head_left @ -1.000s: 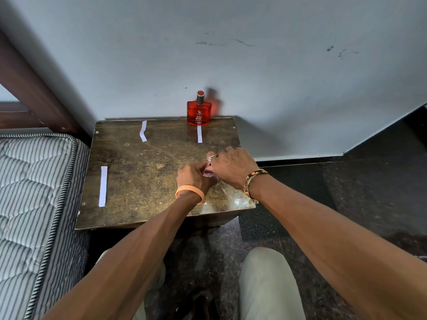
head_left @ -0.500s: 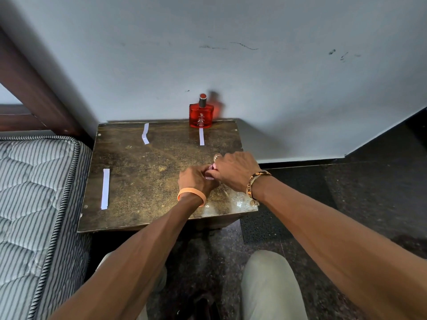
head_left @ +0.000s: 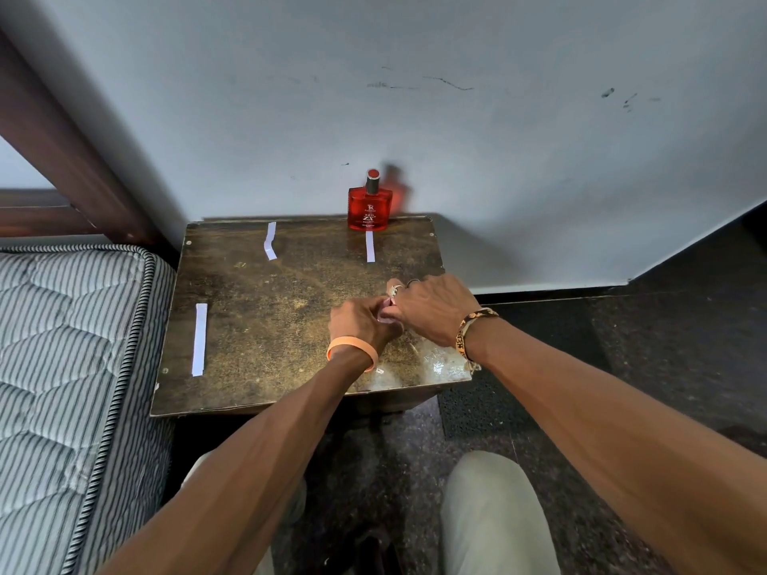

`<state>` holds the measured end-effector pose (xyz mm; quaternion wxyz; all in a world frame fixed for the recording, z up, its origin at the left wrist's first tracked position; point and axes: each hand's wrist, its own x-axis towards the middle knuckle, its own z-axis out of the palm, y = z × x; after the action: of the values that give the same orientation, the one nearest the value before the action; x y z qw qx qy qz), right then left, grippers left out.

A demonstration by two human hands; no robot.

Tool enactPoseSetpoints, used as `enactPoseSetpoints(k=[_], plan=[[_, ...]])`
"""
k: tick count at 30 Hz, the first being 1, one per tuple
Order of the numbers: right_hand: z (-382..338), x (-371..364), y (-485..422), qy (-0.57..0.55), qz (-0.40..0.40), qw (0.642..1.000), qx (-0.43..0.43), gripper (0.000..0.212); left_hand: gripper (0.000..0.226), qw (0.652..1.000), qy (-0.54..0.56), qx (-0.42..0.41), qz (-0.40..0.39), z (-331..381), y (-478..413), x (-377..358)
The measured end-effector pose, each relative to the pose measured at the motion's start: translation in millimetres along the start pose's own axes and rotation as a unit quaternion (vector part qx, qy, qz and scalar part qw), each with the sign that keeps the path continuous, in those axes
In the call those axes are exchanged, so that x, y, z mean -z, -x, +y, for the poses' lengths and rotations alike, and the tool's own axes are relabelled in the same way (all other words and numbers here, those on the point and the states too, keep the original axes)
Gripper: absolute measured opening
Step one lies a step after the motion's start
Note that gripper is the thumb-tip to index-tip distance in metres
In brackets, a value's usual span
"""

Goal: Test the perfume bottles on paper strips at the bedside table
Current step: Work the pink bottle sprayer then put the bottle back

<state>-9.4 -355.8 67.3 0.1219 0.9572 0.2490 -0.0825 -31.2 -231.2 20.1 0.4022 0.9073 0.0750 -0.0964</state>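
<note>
White paper strip lies at the counter's left, a bent strip behind, a third strip before the red perfume bottle by the wall. Nearer, the left hand and right hand meet, each grip pinching a small pink thing. I judge testing mostly ahead.

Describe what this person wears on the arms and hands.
Both forearms are bare, with no sleeves. The left hand has a plain orange band round its wrist. The right hand has a woven bracelet patterned in tan and black at the wrist, with a short loose end hanging from it, and rings on two fingers.
</note>
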Motion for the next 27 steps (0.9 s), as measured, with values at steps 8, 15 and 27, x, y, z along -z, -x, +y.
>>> enactPoseSetpoints(k=[8, 15, 27], plan=[[6, 0, 0, 0.000, -0.006, 1.000, 0.013, 0.043, 0.018, 1.000, 0.000, 0.006, 0.003, -1, -1, 1], [6, -1, -2, -0.010, 0.000, 1.000, 0.016, 0.044, 0.010, 1.000, 0.001, -0.008, -0.001, 1, 0, 2], [-7, 0, -2, -0.040, 0.009, 0.999, 0.025, 0.034, 0.014, 1.000, -0.004, -0.006, -0.005, 2, 0, 4]])
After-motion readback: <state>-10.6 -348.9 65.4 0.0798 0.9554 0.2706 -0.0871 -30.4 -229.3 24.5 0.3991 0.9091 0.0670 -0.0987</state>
